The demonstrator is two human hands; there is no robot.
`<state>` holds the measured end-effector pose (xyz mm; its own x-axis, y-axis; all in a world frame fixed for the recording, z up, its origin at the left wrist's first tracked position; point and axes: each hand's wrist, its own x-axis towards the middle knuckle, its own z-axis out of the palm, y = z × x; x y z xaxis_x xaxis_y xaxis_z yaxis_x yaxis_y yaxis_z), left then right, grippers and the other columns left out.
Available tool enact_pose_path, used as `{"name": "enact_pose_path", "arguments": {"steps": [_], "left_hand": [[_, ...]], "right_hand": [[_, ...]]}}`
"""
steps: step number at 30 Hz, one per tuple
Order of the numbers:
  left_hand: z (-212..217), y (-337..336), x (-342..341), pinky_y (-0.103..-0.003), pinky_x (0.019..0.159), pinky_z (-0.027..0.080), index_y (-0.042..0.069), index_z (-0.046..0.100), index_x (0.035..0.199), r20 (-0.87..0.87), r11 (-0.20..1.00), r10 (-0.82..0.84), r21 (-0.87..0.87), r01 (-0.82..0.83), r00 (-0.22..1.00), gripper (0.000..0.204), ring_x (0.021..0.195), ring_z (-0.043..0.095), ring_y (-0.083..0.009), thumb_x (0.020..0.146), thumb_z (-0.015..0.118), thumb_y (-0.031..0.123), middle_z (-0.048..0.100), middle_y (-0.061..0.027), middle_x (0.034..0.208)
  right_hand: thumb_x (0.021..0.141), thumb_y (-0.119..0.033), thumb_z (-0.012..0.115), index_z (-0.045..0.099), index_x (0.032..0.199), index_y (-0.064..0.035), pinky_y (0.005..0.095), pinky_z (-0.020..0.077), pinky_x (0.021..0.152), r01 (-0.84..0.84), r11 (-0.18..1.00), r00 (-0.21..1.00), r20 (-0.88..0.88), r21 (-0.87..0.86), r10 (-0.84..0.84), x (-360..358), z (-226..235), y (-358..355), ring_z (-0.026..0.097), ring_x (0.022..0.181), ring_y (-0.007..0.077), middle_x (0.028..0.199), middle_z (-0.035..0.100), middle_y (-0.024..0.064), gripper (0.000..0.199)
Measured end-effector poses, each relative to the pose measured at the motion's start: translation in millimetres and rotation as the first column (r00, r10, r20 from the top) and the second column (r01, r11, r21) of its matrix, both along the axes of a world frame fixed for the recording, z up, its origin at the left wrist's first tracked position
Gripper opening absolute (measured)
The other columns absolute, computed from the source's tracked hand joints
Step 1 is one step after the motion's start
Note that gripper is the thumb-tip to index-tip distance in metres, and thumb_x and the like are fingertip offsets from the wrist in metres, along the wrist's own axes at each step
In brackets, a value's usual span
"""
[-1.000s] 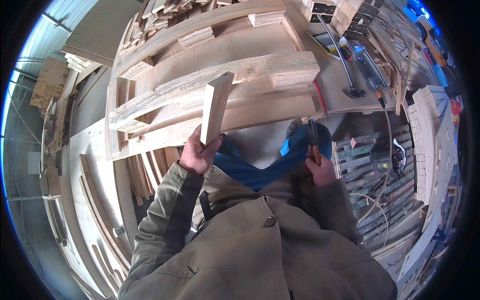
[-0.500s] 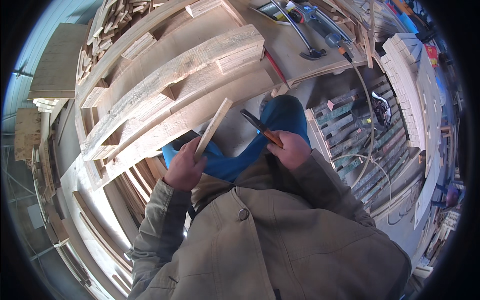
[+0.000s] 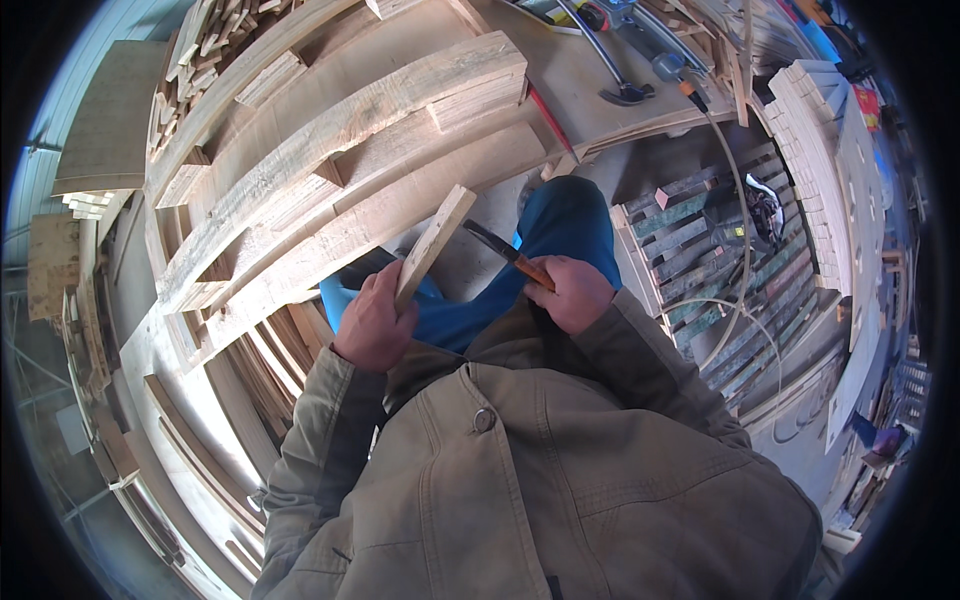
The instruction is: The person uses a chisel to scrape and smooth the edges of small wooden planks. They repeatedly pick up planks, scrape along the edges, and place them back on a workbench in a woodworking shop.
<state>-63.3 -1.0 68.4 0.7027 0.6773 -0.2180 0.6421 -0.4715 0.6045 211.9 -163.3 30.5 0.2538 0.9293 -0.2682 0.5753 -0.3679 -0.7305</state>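
My left hand (image 3: pixel 377 318) is closed around the lower end of a short, pale wooden strip (image 3: pixel 436 240), which slants up and to the right. In my closed right hand (image 3: pixel 571 293) is a knife-like tool (image 3: pixel 507 254) with an orange-brown handle and a narrow dark end. That dark end points up and left toward the strip, with a small gap between them. Both hands are above my lap, over my blue trousers (image 3: pixel 566 232). My fingers hide the strip's lower end and part of the tool's handle.
A wooden pallet-like frame (image 3: pixel 330 140) stands ahead and to the left. On the board beyond lie a claw hammer (image 3: pixel 628 95), a red pencil-like stick (image 3: pixel 552 122) and a power tool (image 3: pixel 650 50). Right are a slatted pallet (image 3: pixel 690 250), a hose (image 3: pixel 742 210) and stacked timber (image 3: pixel 808 180).
My right hand has shifted left, bringing the tool's dark end closer to the strip. The strip has turned in my left hand, showing a broader face, and moved slightly right.
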Motion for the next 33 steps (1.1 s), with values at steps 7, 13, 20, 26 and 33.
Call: {"name": "enact_pose_path", "arguments": {"steps": [7,13,20,26,33], "left_hand": [[0,-4,2,-0.051,0.097,0.052,-0.002,0.048,0.146,-0.020,1.000,-0.016,0.023,0.016,1.000,0.059,0.111,0.064,-0.0469,0.094,0.065,0.020,0.064,-0.0288,0.121],[1,-9,5,-0.050,0.099,0.050,0.000,0.047,0.149,-0.071,1.000,0.019,-0.003,-0.019,0.997,0.062,0.116,0.063,-0.0465,0.093,0.067,0.020,0.064,-0.0270,0.123],[4,-10,5,-0.050,0.095,0.053,-0.003,0.048,0.146,-0.051,1.000,-0.018,0.006,0.018,0.999,0.059,0.109,0.065,-0.0455,0.094,0.065,0.018,0.064,-0.0273,0.119],[13,-6,1,-0.046,0.095,0.052,0.000,0.058,0.141,0.083,0.952,0.043,-0.304,-0.016,0.996,0.054,0.110,0.067,-0.0407,0.091,0.068,0.017,0.068,-0.0246,0.113],[15,-4,-3,-0.044,0.097,0.051,0.001,0.058,0.141,0.093,0.929,0.064,-0.369,-0.025,0.994,0.056,0.110,0.067,-0.0380,0.088,0.069,0.015,0.069,-0.0226,0.114]], "right_hand": [[0.093,-0.026,0.074,0.069,0.121,-0.0002,0.0463,0.0534,0.087,-0.016,1.000,1.000,0.008,0.005,0.016,-1,1,2,0.068,0.102,0.0422,0.107,0.072,0.0227,0.038],[0.093,-0.025,0.074,0.070,0.120,-0.0009,0.0464,0.0535,0.087,-0.014,1.000,1.000,0.016,0.007,0.014,-3,1,1,0.068,0.101,0.0420,0.106,0.072,0.0221,0.037],[0.093,-0.024,0.075,0.070,0.111,-0.0017,0.0487,0.0533,0.082,-0.009,1.000,0.995,0.095,0.030,0.006,-5,-1,1,0.068,0.096,0.0435,0.102,0.072,0.0214,0.030],[0.093,-0.023,0.075,0.070,0.106,-0.0034,0.0486,0.0534,0.079,0.003,0.998,0.992,0.127,0.062,-0.011,-6,-2,0,0.068,0.093,0.0425,0.098,0.072,0.0199,0.024],[0.093,-0.024,0.075,0.071,0.105,-0.0033,0.0478,0.0538,0.080,-0.008,0.997,0.993,0.116,0.076,-0.001,-7,-5,1,0.069,0.093,0.0417,0.097,0.072,0.0192,0.024]]}}
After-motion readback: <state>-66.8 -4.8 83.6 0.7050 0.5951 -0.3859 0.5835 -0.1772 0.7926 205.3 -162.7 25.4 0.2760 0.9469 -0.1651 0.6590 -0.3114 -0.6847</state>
